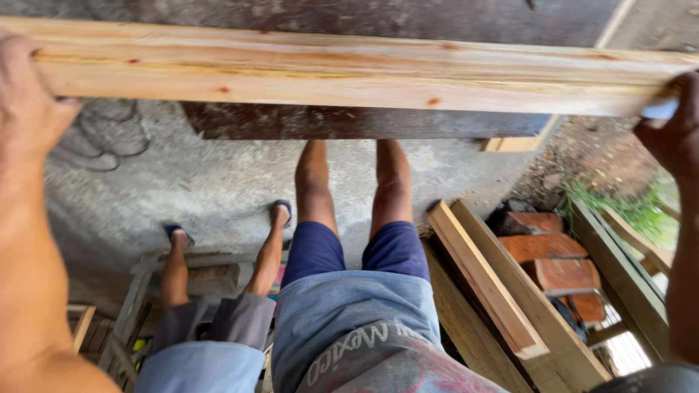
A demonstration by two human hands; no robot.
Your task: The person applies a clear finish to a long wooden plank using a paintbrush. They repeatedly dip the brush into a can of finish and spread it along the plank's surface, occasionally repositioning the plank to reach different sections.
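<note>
A long pale wooden plank [349,69] runs level across the top of the view, held above the concrete floor [218,182]. The left hand [25,94] is clasped around its left end and the right hand [673,135] grips its right end. Below it show two other people's bare legs [349,189], and to the right, loose boards [484,280] and reddish log pieces [553,262].

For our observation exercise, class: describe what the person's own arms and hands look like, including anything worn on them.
Both arms are bare, with no sleeves showing. The left hand and right hand wear no gloves, and no rings, watch or bands are visible. Only part of each hand is in frame.
</note>
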